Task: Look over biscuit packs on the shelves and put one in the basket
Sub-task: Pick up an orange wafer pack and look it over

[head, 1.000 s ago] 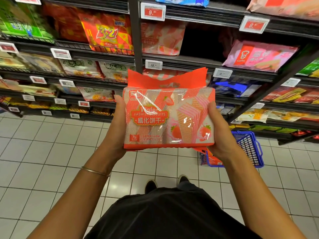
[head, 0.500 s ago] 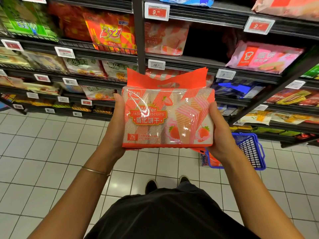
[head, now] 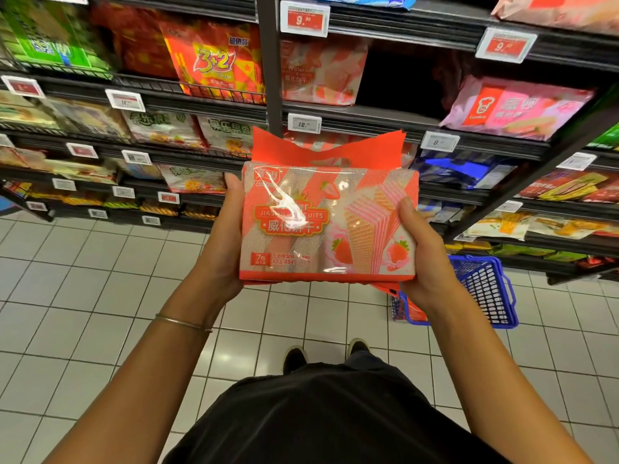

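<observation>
I hold a red and pink strawberry wafer biscuit pack [head: 321,226] in front of me, face up, its red top flap pointing at the shelves. My left hand [head: 224,236] grips its left side and my right hand [head: 423,249] grips its right side, thumb on the front. A blue wire basket [head: 485,289] stands on the floor below and right of the pack, partly hidden by my right hand. Something red lies inside it.
Dark shelves [head: 368,118] full of biscuit and snack packs run across the top, with price tags [head: 304,19] on their edges. A same-looking wafer pack [head: 321,72] stands on an upper shelf. White tiled floor [head: 100,296] spreads to the left. My shoes [head: 294,358] show below.
The pack and both hands have shifted slightly lower and to the right in view; the grip is the same.
</observation>
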Available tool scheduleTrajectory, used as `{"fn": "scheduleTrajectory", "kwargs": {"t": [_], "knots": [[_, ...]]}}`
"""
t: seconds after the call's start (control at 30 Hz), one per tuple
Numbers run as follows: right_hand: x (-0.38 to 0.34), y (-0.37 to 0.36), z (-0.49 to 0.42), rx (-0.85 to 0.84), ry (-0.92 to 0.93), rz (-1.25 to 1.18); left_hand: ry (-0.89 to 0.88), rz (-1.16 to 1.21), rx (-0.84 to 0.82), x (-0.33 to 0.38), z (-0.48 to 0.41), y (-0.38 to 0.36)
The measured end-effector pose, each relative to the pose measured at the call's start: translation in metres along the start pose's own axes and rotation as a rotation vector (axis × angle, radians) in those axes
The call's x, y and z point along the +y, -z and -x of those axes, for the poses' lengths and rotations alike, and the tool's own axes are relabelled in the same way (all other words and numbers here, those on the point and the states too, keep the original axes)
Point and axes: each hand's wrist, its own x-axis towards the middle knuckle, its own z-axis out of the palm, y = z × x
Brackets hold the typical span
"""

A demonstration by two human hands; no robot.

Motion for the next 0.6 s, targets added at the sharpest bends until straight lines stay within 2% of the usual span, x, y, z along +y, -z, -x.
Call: {"fn": "scheduleTrajectory", "kwargs": {"t": [0.13,0.27,0.43,0.6], "knots": [[0.003,0.005,0.002,0.015,-0.02,-0.192,0.051,0.213,-0.148,0.006,0.005,0.01],[0.014,0.001,0.0,-0.057,-0.174,-0.35,0.058,0.317,-0.229,0.0,0.007,0.002],[0.025,-0.014,-0.003,-0.074,-0.402,-0.308,0.132,0.502,-0.098,-0.012,0.008,-0.019],[0.031,-0.008,-0.01,0.06,-0.335,-0.006,0.163,0.514,-0.103,-0.005,0.002,-0.025]]}}
